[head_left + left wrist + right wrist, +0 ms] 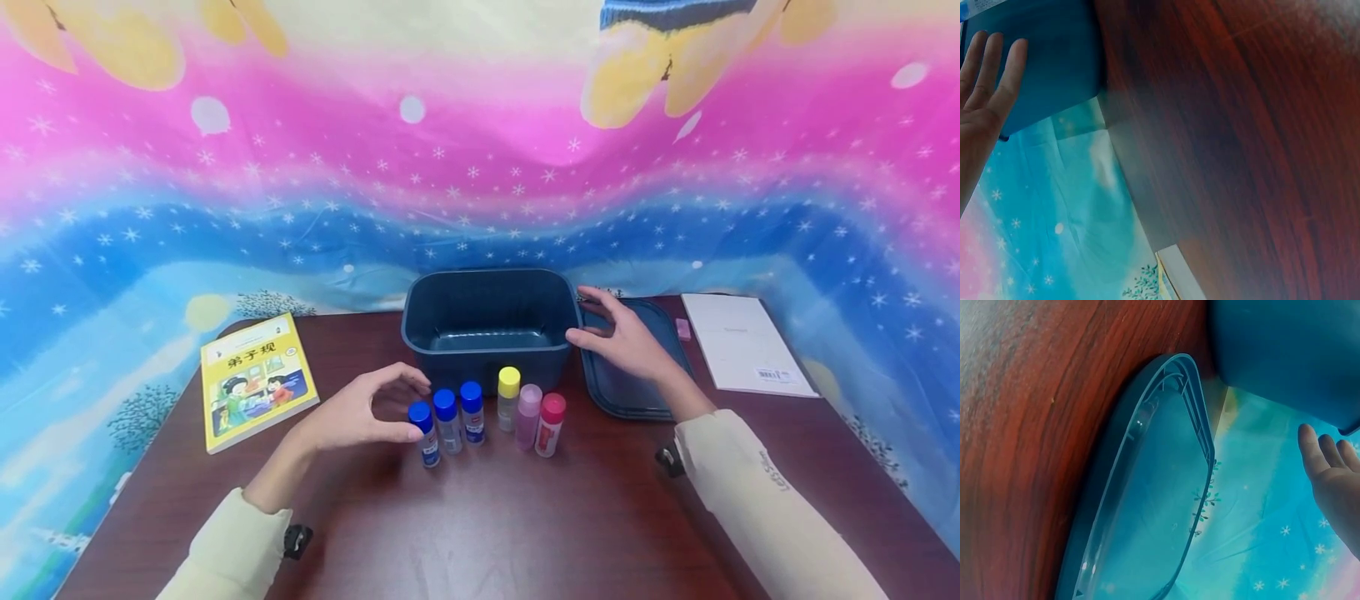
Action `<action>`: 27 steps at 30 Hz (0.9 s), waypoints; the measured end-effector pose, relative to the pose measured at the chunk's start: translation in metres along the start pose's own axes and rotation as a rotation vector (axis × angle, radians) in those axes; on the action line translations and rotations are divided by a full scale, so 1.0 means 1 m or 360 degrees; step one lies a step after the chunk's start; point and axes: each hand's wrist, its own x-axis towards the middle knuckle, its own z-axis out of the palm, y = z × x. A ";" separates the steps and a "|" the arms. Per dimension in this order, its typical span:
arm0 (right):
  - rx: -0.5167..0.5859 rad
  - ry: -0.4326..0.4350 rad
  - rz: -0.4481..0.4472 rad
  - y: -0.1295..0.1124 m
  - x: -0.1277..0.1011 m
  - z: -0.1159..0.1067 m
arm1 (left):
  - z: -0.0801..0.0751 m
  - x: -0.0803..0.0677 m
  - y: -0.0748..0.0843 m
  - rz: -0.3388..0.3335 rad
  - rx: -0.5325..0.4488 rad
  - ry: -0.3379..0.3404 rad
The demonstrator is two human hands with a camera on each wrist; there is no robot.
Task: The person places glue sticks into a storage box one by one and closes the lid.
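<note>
Head view: left hand (360, 412) arched, thumb and forefinger curved toward the leftmost blue-capped bottle (425, 434), thumb tip just touching it, not yet gripping. Row of six bottles upright on the dark wooden table (487, 517), just in front of the blue tub (491, 325): three blue caps, then yellow-capped bottle (508, 398), pink bottle (528, 417), red-capped bottle (550, 425). Right hand (622, 337) spread, fingers relaxed, over the tub's right rim and the blue lid (630, 392) lying flat beside it. Yellow book (255, 379) far left, white notebook (746, 343) far right.

Head view looks down over the table (480, 517); both wrist views, close and tilted, share the blue bin (487, 321) (1054, 56) (1285, 350).
</note>
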 end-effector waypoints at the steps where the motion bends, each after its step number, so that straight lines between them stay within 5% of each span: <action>1: 0.0003 -0.0002 0.0008 0.000 0.000 0.000 | 0.000 0.000 0.000 0.0012 -0.0010 -0.0005; 27: -0.0007 -0.0014 0.0073 0.003 0.000 0.002 | -0.001 -0.002 -0.002 0.0020 -0.0115 0.0016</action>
